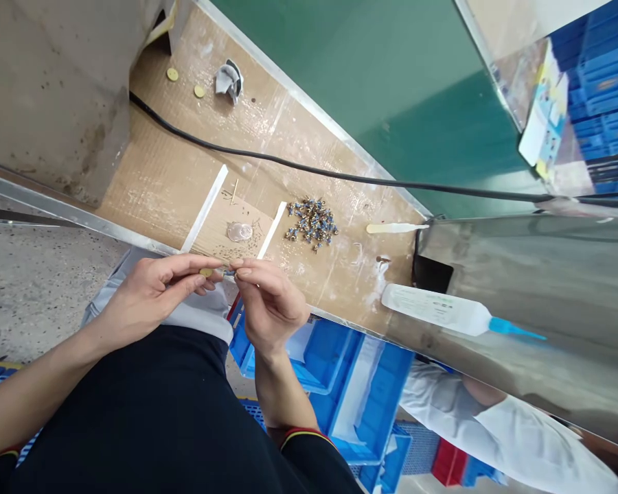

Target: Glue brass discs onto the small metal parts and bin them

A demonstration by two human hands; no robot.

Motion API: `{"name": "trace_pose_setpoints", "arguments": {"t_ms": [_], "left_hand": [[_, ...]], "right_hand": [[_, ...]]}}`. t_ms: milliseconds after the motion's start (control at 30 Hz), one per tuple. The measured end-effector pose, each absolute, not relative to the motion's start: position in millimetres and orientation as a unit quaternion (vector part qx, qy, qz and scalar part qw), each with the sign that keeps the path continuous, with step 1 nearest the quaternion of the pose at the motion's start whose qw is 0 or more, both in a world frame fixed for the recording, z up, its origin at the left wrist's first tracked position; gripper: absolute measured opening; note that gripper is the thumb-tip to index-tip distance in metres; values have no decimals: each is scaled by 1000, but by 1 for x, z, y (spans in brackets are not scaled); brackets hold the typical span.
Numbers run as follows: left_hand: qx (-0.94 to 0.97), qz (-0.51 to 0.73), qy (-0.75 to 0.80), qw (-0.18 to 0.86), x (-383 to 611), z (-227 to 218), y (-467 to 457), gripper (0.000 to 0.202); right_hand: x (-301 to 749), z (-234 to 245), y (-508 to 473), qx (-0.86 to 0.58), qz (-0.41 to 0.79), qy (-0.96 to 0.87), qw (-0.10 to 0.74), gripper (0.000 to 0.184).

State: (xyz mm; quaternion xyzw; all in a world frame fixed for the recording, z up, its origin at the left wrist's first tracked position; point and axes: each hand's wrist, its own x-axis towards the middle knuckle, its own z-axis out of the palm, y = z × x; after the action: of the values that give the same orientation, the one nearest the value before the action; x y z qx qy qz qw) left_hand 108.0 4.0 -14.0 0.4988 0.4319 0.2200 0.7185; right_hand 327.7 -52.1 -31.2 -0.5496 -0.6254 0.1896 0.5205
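Left hand [149, 295] gripping a brass disc [206, 272], right hand [270, 305] gripping a small blue part [229, 273], just beside it

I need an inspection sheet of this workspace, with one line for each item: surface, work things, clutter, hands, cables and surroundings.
Surface: cardboard sheet with whitish stains, on a bench with a metal edge strip.
Work things: small brass disc; small blue-tipped part; pile of small blue and metal parts; white bottle with blue nozzle.
Clutter: crumpled grey cloth; two loose brass discs; wooden stick.
Hands: fingers of the left hand pinch the disc; fingers of the right hand pinch the part.
Cables: one black cable crosses the cardboard.
Surroundings: blue plastic crates; a co-worker's white sleeve; green panel.
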Motion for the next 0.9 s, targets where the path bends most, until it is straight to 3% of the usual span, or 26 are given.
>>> {"name": "trace_pose_setpoints", "arguments": {"t_ms": [100,300,900], "left_hand": [[483,222,437,725,108,-13,4,31],[498,240,468,689,109,-9,4,11],[549,246,444,664,113,-1,-2,27]], "right_hand": [[330,-33,-52,-562,194,-614,519,16],[332,-30,-54,-561,203,-595,539,15],[320,-32,-60,-522,183,-645,527,42]]}}
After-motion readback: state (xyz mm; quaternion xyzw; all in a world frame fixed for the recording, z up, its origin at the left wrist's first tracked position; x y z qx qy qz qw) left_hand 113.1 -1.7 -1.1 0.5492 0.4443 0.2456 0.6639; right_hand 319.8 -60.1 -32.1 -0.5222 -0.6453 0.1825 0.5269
